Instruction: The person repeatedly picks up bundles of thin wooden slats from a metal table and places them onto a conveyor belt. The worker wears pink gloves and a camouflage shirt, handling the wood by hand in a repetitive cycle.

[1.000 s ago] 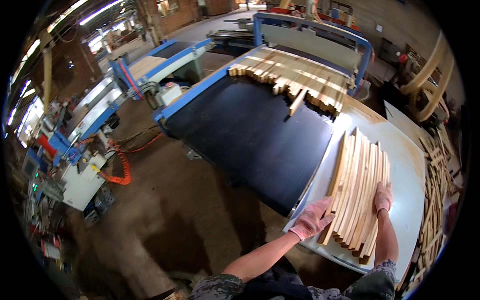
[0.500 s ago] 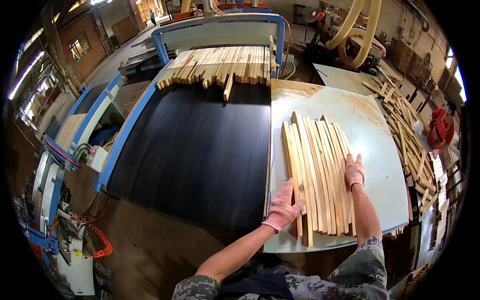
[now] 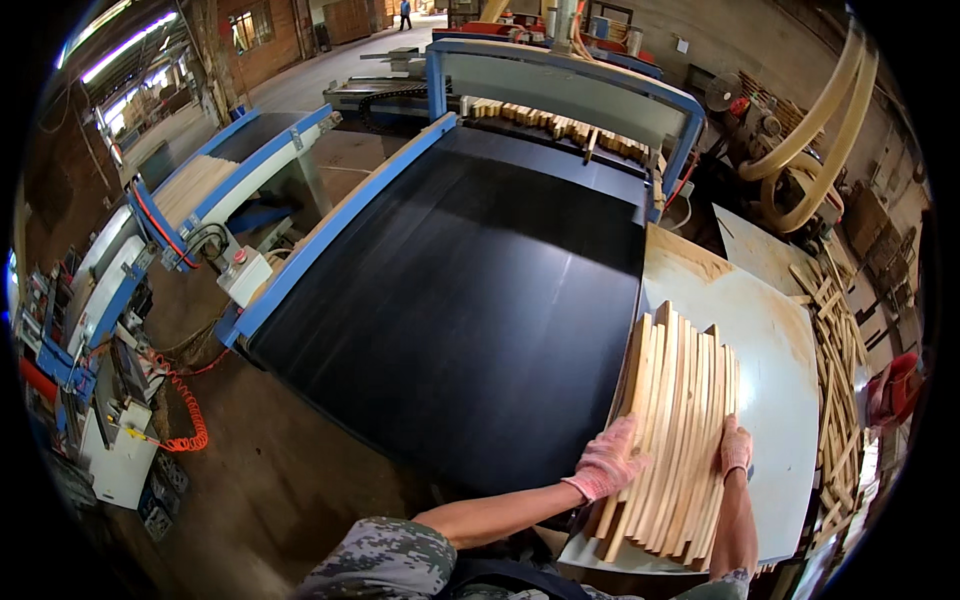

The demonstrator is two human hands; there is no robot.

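A row of long, narrow wooden strips (image 3: 682,430) lies side by side on a pale, flat table (image 3: 785,480), its left edge up against the black conveyor belt (image 3: 450,300). My left hand (image 3: 608,462), in a pinkish knit glove, presses the row's left side, thumb over the strips. Against the right side, my gloved right hand (image 3: 736,448) has its fingers along the outermost strip. The row is squeezed between both hands; its near ends are uneven. My left palm's contact with the wood is partly hidden.
At the belt's far end more wooden strips (image 3: 560,123) sit under a blue-framed machine gantry (image 3: 575,65). A blue side rail (image 3: 345,225) borders the belt's left. Loose wood (image 3: 840,370) is heaped right of the table, near a person in red (image 3: 893,390).
My view has swung left. The strips on the belt have travelled farther under the gantry. Both hands have shifted the row on the table leftward to the belt's edge.
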